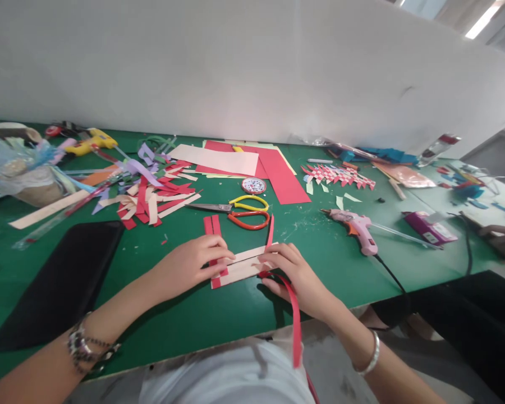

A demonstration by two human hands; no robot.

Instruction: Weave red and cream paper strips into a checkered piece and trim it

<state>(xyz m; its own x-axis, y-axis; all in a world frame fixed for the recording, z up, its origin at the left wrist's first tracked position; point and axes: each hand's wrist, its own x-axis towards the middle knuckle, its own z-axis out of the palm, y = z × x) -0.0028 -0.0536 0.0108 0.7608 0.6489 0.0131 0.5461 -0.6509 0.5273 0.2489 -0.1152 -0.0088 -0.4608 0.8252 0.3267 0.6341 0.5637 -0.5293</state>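
Scissors (239,211), pink glue gun (356,226), black tray (63,280) on green table (185,320)

A green table (185,320) stands against a plain white wall (235,62), with perhaps a ceiling light (483,21).

Two cream paper strips (244,265) lie flat and side by side near the front edge of the desk (185,320), running left to right with a slight upward slant. Two red strips (213,226) cross them at their left end, pointing toward the back edge. One long red strip (295,314) crosses their right end and hangs curling over the front edge.
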